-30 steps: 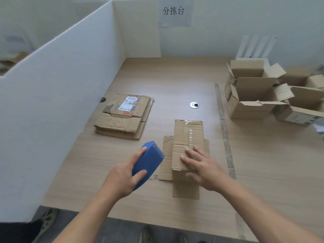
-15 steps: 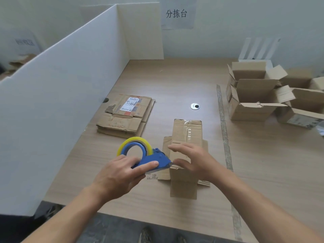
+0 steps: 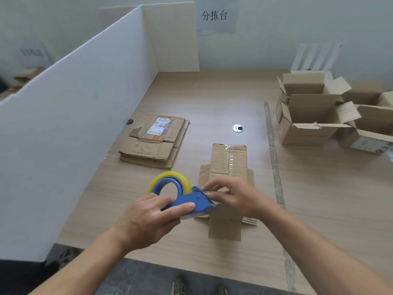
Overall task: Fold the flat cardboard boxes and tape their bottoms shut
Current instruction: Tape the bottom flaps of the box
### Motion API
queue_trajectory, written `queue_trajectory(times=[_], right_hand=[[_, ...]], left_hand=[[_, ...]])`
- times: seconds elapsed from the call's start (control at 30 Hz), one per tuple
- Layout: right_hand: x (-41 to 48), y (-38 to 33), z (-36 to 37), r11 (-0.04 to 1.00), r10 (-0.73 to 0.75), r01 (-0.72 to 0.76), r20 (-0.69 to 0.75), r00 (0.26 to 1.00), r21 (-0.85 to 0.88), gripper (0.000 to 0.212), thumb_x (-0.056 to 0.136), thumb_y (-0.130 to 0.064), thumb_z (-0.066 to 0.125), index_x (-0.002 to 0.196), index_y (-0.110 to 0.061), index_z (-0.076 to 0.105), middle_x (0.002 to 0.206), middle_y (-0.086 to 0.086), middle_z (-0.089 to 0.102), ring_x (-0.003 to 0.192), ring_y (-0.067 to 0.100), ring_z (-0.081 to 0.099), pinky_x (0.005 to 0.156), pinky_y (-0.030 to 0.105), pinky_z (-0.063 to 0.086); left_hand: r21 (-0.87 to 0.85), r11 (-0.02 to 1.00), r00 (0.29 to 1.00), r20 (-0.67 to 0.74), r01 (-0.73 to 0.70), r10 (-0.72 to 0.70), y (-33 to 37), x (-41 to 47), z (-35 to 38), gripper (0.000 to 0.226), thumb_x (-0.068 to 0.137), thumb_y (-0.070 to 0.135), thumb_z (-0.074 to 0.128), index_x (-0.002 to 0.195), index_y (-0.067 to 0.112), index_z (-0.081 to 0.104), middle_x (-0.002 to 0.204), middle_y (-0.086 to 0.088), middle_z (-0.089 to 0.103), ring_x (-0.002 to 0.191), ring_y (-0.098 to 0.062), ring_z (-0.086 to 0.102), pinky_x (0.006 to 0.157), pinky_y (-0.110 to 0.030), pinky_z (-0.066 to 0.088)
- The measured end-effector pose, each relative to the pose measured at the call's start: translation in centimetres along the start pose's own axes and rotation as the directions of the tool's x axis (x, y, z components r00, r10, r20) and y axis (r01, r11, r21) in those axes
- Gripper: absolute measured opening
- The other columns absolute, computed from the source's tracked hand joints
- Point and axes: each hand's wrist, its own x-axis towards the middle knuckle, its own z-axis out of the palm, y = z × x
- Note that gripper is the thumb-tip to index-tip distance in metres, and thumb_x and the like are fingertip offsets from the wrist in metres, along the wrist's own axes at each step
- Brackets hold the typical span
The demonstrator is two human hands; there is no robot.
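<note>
At the bottom edge of the frame, the toes of two shoes [image 3: 178, 286] show on a dark floor, just below the near rim of a pale wood-grain counter [image 3: 319, 199]. Two bare forearms reach up from the lower corners and meet at lower centre.

The left hand [image 3: 148, 218] is clamped on a blue tape dispenser [image 3: 189, 202]: the fingers wrap its handle and the thumb lies along its side. A yellow-edged tape roll [image 3: 170, 177] sits on the dispenser's hub. The right hand [image 3: 238, 196] is just to the right, fingers curled, with thumb and forefinger pinched on the tape end [image 3: 209, 190] at the dispenser's mouth (the strip is thin and shiny, hard to see). The two hands are close together, nearly touching.

Directly under and beyond them, at centre, lies the cardboard box [image 3: 228, 160], its long side running away from the viewer and side flaps spread out. Clear tape glints along its far half; the right hand hides its middle.

Farther left, a stack of flat cardboard boxes [image 3: 153, 143] rests on the counter, the top one carrying a white shipping label. A round metal grommet [image 3: 237, 128] is set into the counter beyond the central box. At upper right, several folded boxes [image 3: 308, 116] stand with their flaps open. A white partition [image 3: 74, 124] fills the left side, and a paper sign [image 3: 214, 15] hangs on the far wall.
</note>
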Motion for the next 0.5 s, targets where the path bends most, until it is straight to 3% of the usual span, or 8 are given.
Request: queue_trajectory(times=[0.1,0.17,0.3,0.4,0.5], right_hand=[[0.4,0.9,0.5,0.995,-0.062,0.054,-0.103,0.993,-0.079,0.007,0.092,-0.02,0.068,0.092,-0.021,0.075,0.098,-0.011,0.066,0.096,0.007,0.06,0.083,0.03,0.049],[0.6,1.6,0.9,0.974,-0.111,0.079,-0.144,0.983,-0.214,0.009,0.09,-0.023,0.07,0.089,-0.018,0.076,0.106,-0.016,0.061,0.101,0.01,0.054,0.088,0.023,0.039],[0.5,2.5,1.1,0.953,-0.13,0.056,-0.236,0.963,-0.299,0.011,0.09,-0.025,0.07,0.085,-0.018,0.077,0.116,-0.018,0.052,0.111,0.014,0.038,0.094,0.013,0.025],[0.1,2.6,0.7,0.96,-0.077,0.002,-0.26,0.962,-0.279,0.012,0.09,-0.025,0.07,0.086,-0.017,0.077,0.119,-0.016,0.05,0.12,0.015,0.034,0.099,0.021,0.027],[-0.7,2.6,0.2,0.963,-0.014,-0.047,-0.224,0.975,-0.264,0.014,0.091,-0.026,0.069,0.086,-0.017,0.078,0.125,-0.014,0.05,0.126,0.014,0.031,0.103,0.025,0.028]], left_hand=[[-0.067,0.998,1.0,0.027,0.01,-0.008,0.1,0.2,0.3,0.061,0.092,0.03,0.061,0.147,0.034,0.035,0.084,0.004,0.057,0.064,-0.016,0.048,0.062,-0.024,0.038],[-0.128,0.991,0.998,0.064,0.027,-0.019,0.2,0.3,0.6,0.065,0.091,0.032,0.062,0.149,0.034,0.034,0.082,0.005,0.054,0.064,-0.014,0.046,0.06,-0.022,0.036],[-0.272,0.938,0.971,0.156,0.216,-0.178,-0.1,0.7,0.6,0.075,0.083,0.04,0.063,0.149,0.05,0.028,0.091,0.012,0.06,0.072,-0.008,0.052,0.064,-0.014,0.039],[-0.319,0.875,0.924,0.245,0.364,-0.294,-0.5,1.4,0.2,0.073,0.08,0.051,0.057,0.139,0.072,0.019,0.105,0.015,0.064,0.079,-0.005,0.053,0.07,-0.01,0.041],[-0.377,0.824,0.878,0.394,0.423,-0.271,-0.7,2.8,-0.3,0.069,0.077,0.056,0.052,0.129,0.082,0.014,0.097,0.021,0.057,0.08,-0.005,0.053,0.072,-0.014,0.043]])
